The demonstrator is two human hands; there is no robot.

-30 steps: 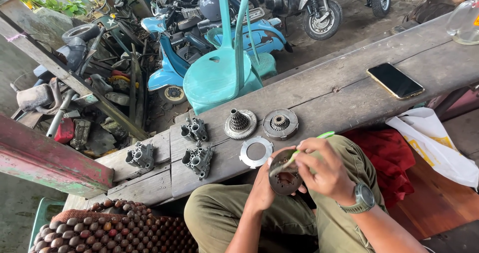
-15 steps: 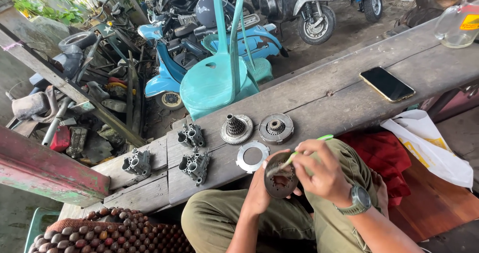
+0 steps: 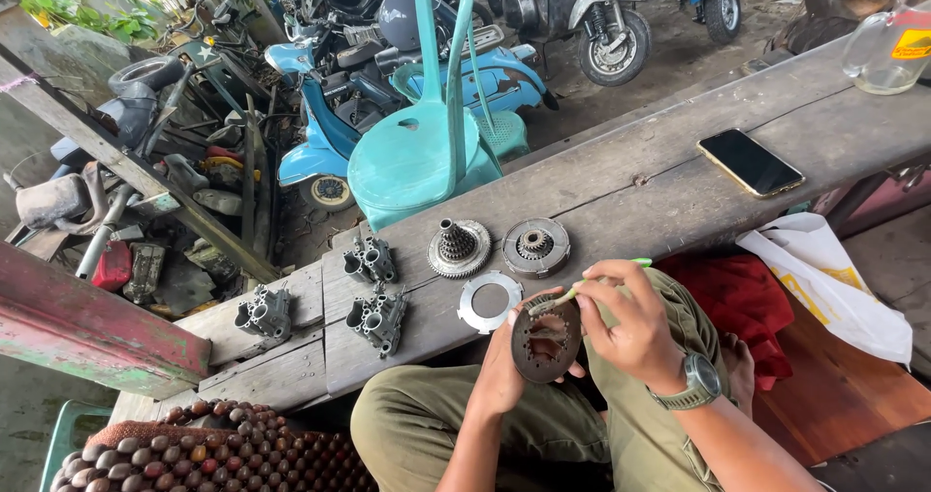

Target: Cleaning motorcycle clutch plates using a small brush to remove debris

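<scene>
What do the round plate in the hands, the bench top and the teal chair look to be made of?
Round plate, held in the left hand: likely steel, dark and grimy, with punched holes. The right hand holds a green-handled brush, seemingly plastic, against it. Bench top: bare weathered wood, grey, with visible grain and plank seams. Teal chair: probably moulded plastic, smooth with a slight sheen.

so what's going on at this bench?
A seated person's left hand holds a dark round perforated plate upright over their lap, while the right hand works a green-handled toothbrush against its face. On the wooden bench in front lie a flat metal ring, two gear assemblies, three small cast housings and a phone.
</scene>
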